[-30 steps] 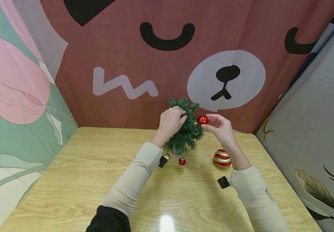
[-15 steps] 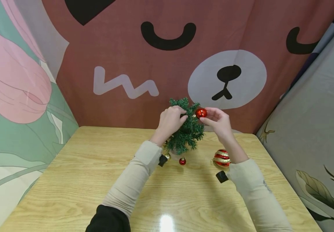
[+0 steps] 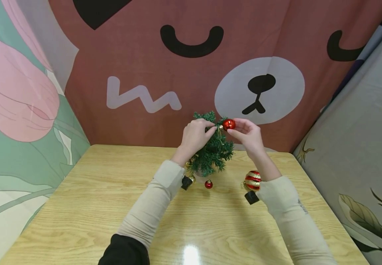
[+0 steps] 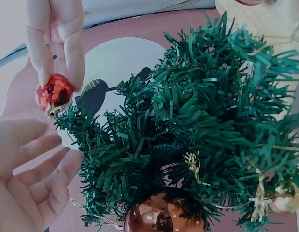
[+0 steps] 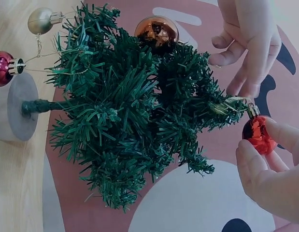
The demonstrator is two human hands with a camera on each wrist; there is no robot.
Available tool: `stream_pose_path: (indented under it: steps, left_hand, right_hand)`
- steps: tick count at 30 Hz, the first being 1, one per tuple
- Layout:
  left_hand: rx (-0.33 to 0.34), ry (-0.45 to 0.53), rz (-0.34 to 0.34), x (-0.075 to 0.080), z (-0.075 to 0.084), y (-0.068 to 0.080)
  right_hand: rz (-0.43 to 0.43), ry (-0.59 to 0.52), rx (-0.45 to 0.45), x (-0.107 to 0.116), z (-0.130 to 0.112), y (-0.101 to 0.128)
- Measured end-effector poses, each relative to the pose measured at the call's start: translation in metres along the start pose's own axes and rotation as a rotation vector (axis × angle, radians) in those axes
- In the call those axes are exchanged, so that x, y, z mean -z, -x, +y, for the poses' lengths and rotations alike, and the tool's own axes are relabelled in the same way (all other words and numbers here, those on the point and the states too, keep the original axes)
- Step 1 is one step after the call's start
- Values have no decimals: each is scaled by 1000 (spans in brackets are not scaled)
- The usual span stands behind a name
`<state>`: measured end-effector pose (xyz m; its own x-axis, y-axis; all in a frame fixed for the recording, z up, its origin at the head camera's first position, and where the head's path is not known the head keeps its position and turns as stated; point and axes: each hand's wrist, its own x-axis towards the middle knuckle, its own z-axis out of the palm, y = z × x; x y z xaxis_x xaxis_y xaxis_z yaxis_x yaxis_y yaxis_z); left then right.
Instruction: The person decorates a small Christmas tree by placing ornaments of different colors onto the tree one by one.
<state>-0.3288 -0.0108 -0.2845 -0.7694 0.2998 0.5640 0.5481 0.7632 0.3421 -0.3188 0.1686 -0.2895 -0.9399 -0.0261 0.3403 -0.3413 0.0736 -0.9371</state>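
Observation:
A small artificial tree (image 3: 212,152) stands at the back of the table. Right of its top, a shiny red bauble (image 3: 229,124) is pinched by my right hand (image 3: 248,135), with its gold cap facing the tree. In the right wrist view, the bauble's gold thread loop (image 5: 226,105) lies over the tip of a top branch. My left hand (image 3: 195,135) is at the treetop from the left, fingers loosely bent, fingertips close to the bauble's cap. No object shows between them in the left wrist view. A copper-coloured bauble (image 4: 166,215) hangs on the tree.
By the tree's white base (image 5: 14,111) are a small red bauble (image 3: 208,184) and a gold bauble (image 3: 192,179). A larger red-and-gold striped bauble (image 3: 253,180) lies on the wooden table (image 3: 111,191) at right. A bear-printed curtain (image 3: 144,129) closes off the back.
My right hand has raised the red bauble and brought it left, up to the treetop. The left hand has hardly moved; its fingertips have shifted slightly right, towards the bauble's cap.

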Motion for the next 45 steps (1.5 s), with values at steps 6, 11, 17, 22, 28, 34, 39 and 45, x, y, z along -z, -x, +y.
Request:
stream_pose_path:
  steps: [6, 11, 17, 22, 28, 34, 39, 45]
  left_hand:
    - [-34, 92, -1, -2, 1, -1]
    - [-52, 61, -16, -3, 3, 0]
    - [-49, 43, -11, -3, 4, 0]
    - [-41, 77, 30, -2, 2, 1]
    - [-67, 115, 65, -2, 2, 1]
    - [-138, 119, 92, -6, 3, 0]
    - [-160, 114, 125, -7, 5, 0]
    - [-128, 132, 128, -7, 4, 1]
  right_hand:
    - [7, 1, -1, -1, -2, 0]
    - [15, 0, -8, -2, -4, 1]
    - [13, -22, 26, -1, -7, 3]
    - [17, -54, 43, 2, -6, 3]
    - [13, -58, 52, 5, -5, 4]
    - [7, -93, 77, 4, -8, 4]
    - [0, -120, 93, 4, -8, 6]
    - [12, -114, 92, 8, -6, 9]
